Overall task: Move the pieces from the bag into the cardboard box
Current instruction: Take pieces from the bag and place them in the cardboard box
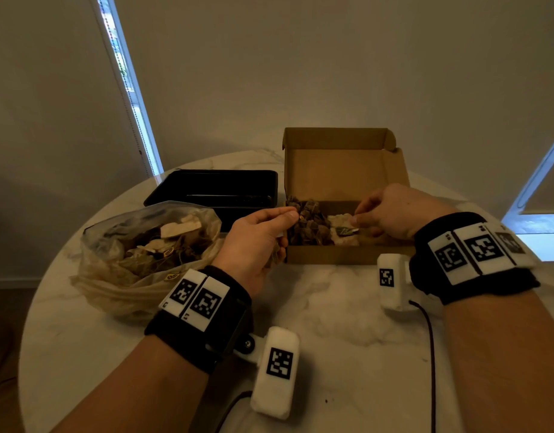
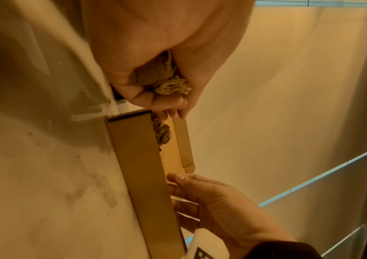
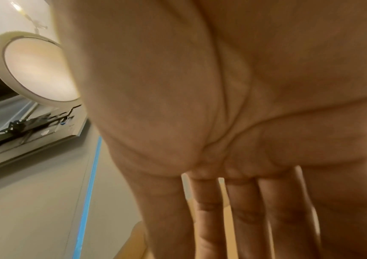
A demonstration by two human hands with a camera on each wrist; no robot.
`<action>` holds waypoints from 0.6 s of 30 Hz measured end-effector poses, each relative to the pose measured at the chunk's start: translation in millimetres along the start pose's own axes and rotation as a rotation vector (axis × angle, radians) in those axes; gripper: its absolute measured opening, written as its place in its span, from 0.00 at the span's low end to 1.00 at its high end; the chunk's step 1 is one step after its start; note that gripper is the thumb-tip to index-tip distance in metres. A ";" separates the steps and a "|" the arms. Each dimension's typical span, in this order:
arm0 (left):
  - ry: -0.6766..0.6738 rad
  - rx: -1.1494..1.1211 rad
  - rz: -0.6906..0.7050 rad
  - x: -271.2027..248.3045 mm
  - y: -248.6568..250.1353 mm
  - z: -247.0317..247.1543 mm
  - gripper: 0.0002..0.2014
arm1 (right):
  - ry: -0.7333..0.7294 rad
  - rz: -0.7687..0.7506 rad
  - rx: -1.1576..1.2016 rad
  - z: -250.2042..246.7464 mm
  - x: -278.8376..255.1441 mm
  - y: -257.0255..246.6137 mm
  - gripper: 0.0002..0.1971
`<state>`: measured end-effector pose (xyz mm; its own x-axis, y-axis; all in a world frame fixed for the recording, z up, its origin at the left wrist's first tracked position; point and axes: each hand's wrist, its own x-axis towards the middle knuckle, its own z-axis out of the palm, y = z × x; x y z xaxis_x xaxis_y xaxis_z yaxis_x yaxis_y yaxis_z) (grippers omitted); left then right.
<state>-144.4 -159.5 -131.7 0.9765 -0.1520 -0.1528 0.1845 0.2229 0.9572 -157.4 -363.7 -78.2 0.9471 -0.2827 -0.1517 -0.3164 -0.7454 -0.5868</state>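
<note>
An open cardboard box (image 1: 332, 254) stands on the marble table, with brown pieces (image 1: 310, 226) at its left end and white pieces (image 1: 338, 220) beside them. To its left lies a clear plastic bag (image 1: 113, 295) with several tea-bag pieces (image 1: 163, 242) inside. My left hand (image 1: 266, 235) is at the box's front left corner. Its fingers curl round a brown tea bag (image 2: 155, 75) with bunched string. My right hand (image 1: 360, 217) reaches over the box, fingers (image 3: 206, 219) fairly straight. Its fingertips touch a dark tagged piece (image 1: 344, 230) on the white ones.
A black tray (image 1: 213, 185) sits behind the bag, left of the box (image 2: 138, 166). The round table (image 1: 332, 307) ends close behind both. A dark cable (image 1: 430, 354) runs from my right wrist across the near tabletop.
</note>
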 end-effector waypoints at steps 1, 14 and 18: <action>0.000 0.001 -0.002 -0.1 0.1 -0.1 0.07 | 0.020 -0.017 -0.006 -1.4 -2.1 -1.7 0.07; 0.024 -0.002 -0.033 -1.6 2.0 0.8 0.10 | -0.113 -0.011 -0.273 2.8 1.3 -3.4 0.26; 0.060 -0.066 -0.079 -1.2 5.1 1.2 0.19 | -0.145 -0.045 -0.304 4.9 -1.4 -4.4 0.25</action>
<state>-144.8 -159.4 -126.3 0.9632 -0.1144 -0.2431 0.2659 0.2753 0.9238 -157.0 -357.1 -79.3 0.9513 -0.1725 -0.2554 -0.2544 -0.9074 -0.3345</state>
